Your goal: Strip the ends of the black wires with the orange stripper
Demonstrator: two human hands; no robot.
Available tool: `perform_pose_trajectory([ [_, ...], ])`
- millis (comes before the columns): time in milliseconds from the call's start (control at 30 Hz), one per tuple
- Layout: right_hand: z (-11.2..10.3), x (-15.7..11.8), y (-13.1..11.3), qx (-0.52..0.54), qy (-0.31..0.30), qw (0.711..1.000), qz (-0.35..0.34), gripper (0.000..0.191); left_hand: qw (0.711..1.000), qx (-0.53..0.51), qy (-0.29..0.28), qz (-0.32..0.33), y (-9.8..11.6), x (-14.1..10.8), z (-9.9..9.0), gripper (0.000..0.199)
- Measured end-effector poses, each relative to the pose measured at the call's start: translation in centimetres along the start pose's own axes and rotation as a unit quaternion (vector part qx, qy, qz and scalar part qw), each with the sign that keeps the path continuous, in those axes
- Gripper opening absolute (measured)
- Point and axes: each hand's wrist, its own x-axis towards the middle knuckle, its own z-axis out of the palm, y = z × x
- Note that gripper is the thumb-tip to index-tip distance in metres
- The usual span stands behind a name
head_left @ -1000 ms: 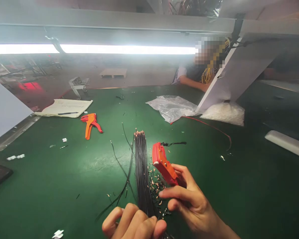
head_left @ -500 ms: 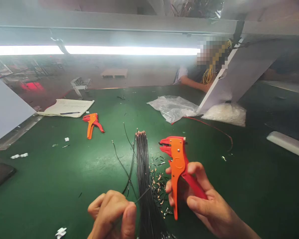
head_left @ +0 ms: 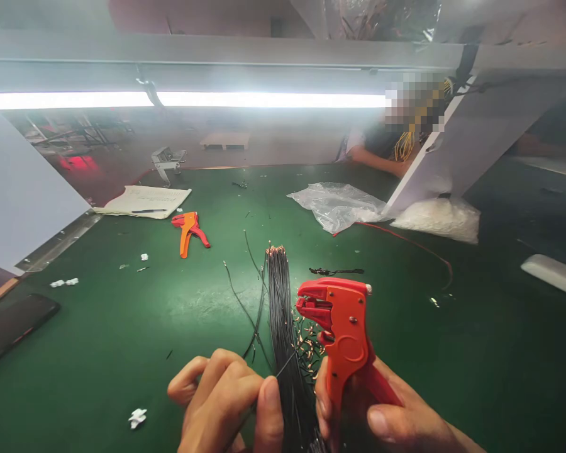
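Note:
Near the bottom middle, my left hand (head_left: 231,402) pinches a thin black wire (head_left: 287,363), whose free end points up and right across the bundle. My right hand (head_left: 387,409) is wrapped round the handles of an orange and red wire stripper (head_left: 349,327), its jaws facing left. Between the hands lies a long bundle of black wires (head_left: 280,302) with copper-coloured ends at the top. Several loose black wires (head_left: 240,305) lie left of it. Small black and copper scraps (head_left: 309,343) are scattered to its right, partly behind the stripper.
A second wire stripper (head_left: 187,231) lies near a notebook (head_left: 146,200) with a pen. Clear plastic bags (head_left: 337,204) and a red wire (head_left: 405,238) are at the back right. A dark flat object (head_left: 19,327) is at the left. A person's arm (head_left: 375,158) rests across the table.
The stripper in my right hand has moved nearer the camera and slightly right, and tilted. A dark object beyond it now shows. The whole view has shifted, so table items appear further right.

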Motion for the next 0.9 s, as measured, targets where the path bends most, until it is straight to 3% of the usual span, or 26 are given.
perform_pose_trajectory([
  [133, 0.1, -0.5, 0.3, 0.036, 0.004, 0.999, 0.021, 0.054, 1.000, -0.014, 0.006, -0.007, 0.2, 0.0, 0.2, 0.023],
  [267, 0.0, -0.6, 0.2, 0.024, -0.039, 0.997, 0.061, 0.054, 1.000, -0.017, -0.008, 0.002, 0.1, -0.2, 0.3, 0.023],
  [400, 0.2, -0.4, 0.4, 0.025, -0.036, 0.995, 0.093, 0.052, 1.000, -0.009, -0.022, 0.015, 0.2, -0.2, 0.3, 0.024],
  [633, 0.4, -0.2, 0.9, 0.030, -0.051, 0.997, 0.053, 0.055, 0.998, 0.019, -0.055, 0.031, 0.8, -0.6, 0.1, 0.029],
  [900, 0.5, 0.4, 0.9, -0.005, -0.058, 0.996, 0.071, 0.063, 0.989, 0.063, -0.124, 0.040, 0.7, -1.3, -0.5, 0.032],
])
